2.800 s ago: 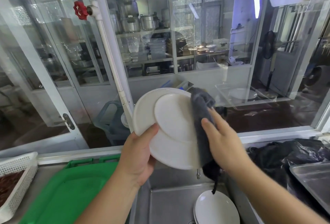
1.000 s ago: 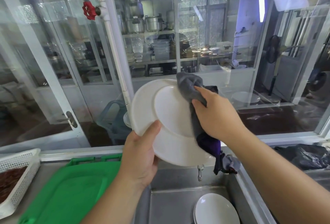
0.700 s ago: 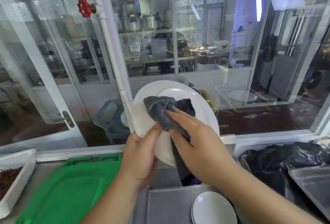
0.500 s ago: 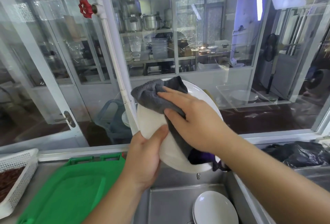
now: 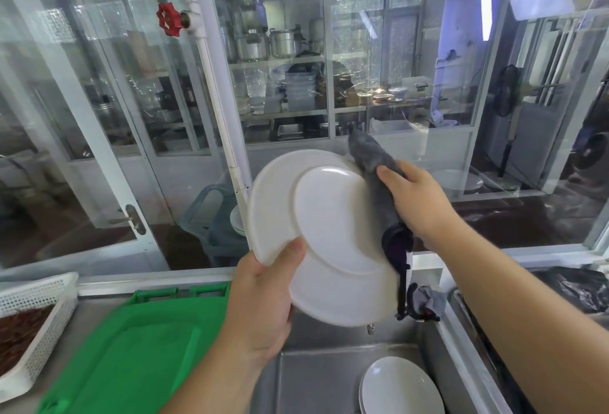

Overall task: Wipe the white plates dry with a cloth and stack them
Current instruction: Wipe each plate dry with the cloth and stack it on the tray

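Fingers of the left hand (image 5: 263, 308) curl behind the lower-left rim of the plate (image 5: 326, 239), with the thumb pressed over its front edge; I judge the hold firm. Fingers of the right hand (image 5: 415, 202) are wrapped round the grey cloth (image 5: 379, 183), pinching it against the plate's right rim.

Progress: I note wiping under way on this plate, which hangs above the sink (image 5: 316, 377). Its ringed underside faces me, tilted up and to the left. Being round, it has no long axis; its face stands nearly upright. The cloth runs lengthwise down the right edge, its loose end dangling above the sink.

More white plates (image 5: 400, 387) lie stacked in the sink's right part; I cannot tell whether they are dry. Left of the sink, the green tray (image 5: 128, 357) carries no plates. I judge the job at an early or middle stage: at least this plate remains to be finished and stacked.
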The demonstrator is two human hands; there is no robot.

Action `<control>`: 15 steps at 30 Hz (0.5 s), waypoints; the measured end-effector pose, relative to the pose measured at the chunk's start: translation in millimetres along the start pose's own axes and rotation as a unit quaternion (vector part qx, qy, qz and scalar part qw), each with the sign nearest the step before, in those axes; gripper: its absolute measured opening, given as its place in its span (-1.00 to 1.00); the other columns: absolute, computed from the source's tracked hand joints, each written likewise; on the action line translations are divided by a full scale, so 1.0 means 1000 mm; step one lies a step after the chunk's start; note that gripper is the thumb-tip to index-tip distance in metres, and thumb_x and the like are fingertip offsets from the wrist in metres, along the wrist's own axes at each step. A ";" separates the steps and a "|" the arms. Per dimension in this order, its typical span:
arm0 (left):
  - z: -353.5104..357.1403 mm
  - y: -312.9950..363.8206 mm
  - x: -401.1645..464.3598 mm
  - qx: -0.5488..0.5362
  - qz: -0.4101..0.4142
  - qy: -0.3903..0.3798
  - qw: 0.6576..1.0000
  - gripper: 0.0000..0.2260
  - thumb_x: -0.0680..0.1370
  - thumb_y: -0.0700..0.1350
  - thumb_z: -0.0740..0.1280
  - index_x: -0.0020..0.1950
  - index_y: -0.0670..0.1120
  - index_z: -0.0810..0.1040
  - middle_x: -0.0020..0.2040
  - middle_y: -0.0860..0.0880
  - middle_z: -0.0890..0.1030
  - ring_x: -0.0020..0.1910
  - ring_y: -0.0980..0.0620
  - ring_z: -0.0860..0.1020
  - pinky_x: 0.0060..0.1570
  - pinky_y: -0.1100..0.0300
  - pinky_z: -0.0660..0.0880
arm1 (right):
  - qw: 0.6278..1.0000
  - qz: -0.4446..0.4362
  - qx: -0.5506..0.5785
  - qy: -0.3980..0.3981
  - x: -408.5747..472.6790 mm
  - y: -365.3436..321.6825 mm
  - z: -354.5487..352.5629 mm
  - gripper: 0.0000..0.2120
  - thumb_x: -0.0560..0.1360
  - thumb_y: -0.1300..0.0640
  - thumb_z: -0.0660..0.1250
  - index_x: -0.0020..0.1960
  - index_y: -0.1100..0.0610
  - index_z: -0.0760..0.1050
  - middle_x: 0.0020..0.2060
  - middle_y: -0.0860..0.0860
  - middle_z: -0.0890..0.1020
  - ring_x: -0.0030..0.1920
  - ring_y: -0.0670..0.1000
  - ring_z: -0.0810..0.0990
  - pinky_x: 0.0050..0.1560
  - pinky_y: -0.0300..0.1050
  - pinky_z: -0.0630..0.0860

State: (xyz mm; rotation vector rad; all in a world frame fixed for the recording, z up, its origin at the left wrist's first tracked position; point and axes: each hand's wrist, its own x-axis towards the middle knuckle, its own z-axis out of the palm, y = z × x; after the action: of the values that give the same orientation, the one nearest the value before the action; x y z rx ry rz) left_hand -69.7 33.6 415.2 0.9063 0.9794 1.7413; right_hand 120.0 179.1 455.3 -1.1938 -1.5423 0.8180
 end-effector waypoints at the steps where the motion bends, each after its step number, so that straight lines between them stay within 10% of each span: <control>1: -0.001 -0.001 0.001 0.001 0.004 -0.001 1.000 -0.75 0.46 -0.14 0.41 0.08 -0.05 0.79 0.16 -0.12 0.77 0.17 -0.08 0.73 0.29 -0.12 0.56 | 0.998 0.037 0.040 0.011 -0.005 0.004 -0.002 -0.81 0.64 -0.12 0.28 -0.09 -0.19 0.64 -0.15 -0.14 0.73 -0.04 -0.04 0.68 -0.08 -0.07 0.55; 6: -0.003 -0.004 0.007 0.022 0.037 -0.022 0.999 -0.76 0.51 -0.15 0.51 0.06 0.19 0.80 0.14 -0.03 0.78 0.16 -0.01 0.73 0.13 0.04 0.69 | 0.929 0.212 0.301 0.024 -0.030 0.031 -0.002 -0.77 0.66 0.00 0.36 0.24 0.08 0.63 -0.07 0.02 0.79 -0.14 0.00 0.78 -0.33 -0.20 0.63; 11: -0.003 -0.013 0.018 0.056 0.072 0.000 0.996 -0.66 0.41 0.10 0.53 0.19 0.18 0.75 0.22 -0.02 0.75 0.26 -0.06 0.69 0.39 -0.39 0.46 | 0.868 0.275 0.411 0.040 -0.060 0.043 0.018 -0.73 0.64 -0.01 0.39 0.19 0.17 0.66 -0.04 0.12 0.79 -0.14 0.07 0.78 -0.32 -0.12 0.66; 15: -0.001 -0.025 0.020 0.126 0.121 0.001 0.985 -0.70 0.48 0.17 0.46 0.21 0.33 0.71 0.25 0.14 0.73 0.30 0.11 0.65 0.37 -0.04 0.50 | 0.825 0.321 0.462 0.051 -0.079 0.046 0.046 -0.71 0.63 -0.05 0.40 0.15 0.15 0.69 -0.01 0.10 0.79 -0.12 0.05 0.79 -0.27 -0.10 0.67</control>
State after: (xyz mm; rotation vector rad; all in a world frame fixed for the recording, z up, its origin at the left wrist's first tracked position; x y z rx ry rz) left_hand -68.4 58.7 395.8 1.2273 1.1486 1.8447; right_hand 92.2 119.5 377.4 -0.9432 -0.4372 1.6614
